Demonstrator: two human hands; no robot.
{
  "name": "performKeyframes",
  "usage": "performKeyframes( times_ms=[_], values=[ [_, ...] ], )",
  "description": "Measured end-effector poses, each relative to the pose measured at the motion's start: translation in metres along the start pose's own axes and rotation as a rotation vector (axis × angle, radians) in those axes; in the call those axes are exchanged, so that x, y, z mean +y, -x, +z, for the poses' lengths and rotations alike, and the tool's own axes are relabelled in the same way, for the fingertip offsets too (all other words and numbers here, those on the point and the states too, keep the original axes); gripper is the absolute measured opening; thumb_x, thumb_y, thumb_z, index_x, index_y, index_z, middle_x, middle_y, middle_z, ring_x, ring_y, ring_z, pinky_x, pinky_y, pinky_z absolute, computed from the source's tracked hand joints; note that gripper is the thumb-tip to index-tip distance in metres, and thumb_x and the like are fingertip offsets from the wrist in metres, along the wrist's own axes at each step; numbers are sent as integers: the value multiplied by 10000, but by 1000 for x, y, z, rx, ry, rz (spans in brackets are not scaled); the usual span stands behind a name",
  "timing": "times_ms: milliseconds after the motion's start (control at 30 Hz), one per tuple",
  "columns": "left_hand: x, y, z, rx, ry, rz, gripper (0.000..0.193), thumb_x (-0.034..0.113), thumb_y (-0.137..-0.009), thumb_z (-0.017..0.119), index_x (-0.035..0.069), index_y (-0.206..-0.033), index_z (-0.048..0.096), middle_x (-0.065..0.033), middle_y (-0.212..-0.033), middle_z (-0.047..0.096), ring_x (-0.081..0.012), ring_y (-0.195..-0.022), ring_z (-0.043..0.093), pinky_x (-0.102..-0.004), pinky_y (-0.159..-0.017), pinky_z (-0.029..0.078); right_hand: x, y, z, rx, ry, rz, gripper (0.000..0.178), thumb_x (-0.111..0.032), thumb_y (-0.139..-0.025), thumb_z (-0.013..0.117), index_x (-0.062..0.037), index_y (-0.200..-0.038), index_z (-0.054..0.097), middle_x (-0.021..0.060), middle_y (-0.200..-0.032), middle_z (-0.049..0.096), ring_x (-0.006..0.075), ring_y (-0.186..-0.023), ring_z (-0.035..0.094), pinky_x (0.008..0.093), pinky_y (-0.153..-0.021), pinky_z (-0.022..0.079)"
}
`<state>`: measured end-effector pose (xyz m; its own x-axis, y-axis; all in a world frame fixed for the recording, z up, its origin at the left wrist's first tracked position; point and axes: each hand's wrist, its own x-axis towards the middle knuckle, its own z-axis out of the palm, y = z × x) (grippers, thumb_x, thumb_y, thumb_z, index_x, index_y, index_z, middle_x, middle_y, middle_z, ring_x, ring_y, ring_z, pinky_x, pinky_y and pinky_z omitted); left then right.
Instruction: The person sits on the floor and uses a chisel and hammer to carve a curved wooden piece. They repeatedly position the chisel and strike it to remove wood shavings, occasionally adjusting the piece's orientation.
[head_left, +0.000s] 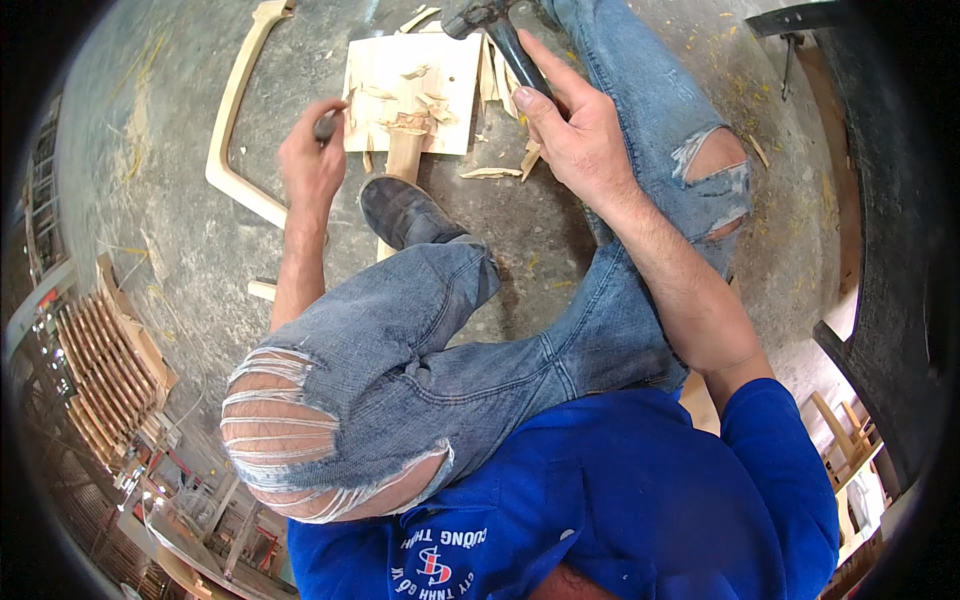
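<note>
My left hand (pixel 312 160) is closed round a chisel (pixel 326 126), its dark rounded butt showing and its blade mostly hidden by the fingers. It is just left of a pale square board (pixel 460 110) strewn with wood chips. My right hand (pixel 580 140) grips a hammer (pixel 516 58) by its dark handle, with the head raised near the board's upper right corner. A pale wooden bar (pixel 404 157) lies over the board, rough and cut near the board's middle. My shoe (pixel 408 212) presses on that bar.
A bent wooden frame piece (pixel 222 125) lies on the concrete floor at the left. Shavings (pixel 490 173) are scattered round the board. Stacked curved wooden parts (pixel 110 365) stand at the far left. A black structure (pixel 890 230) runs along the right, with wooden pieces (pixel 845 440) below it.
</note>
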<state>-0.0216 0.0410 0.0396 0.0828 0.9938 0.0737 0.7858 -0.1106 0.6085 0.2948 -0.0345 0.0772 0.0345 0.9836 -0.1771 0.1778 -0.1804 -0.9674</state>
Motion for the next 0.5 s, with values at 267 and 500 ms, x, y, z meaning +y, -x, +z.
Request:
performKeyframes(
  times_ms=[267,500],
  values=[
    [-82,-34,77,-460,-242,-149,394,422,-1012,690,43,-1104,744,-137,-888,777,-239,-805,741,-415,-761,570,23,0,4,-16,-23,65,613,-149,-1000,630,-88,-1590,478,190,-1278,732,170,-999,712,319,-940,547],
    [-85,-49,77,-593,-24,-416,334,332,-959,755,1,-996,737,-105,-842,753,-196,-679,664,-377,-627,534,38,-11,1,-59,9,112,645,-139,-981,655,-74,-1593,462,219,-1342,697,236,-1192,682,355,-1067,499]
  ],
)
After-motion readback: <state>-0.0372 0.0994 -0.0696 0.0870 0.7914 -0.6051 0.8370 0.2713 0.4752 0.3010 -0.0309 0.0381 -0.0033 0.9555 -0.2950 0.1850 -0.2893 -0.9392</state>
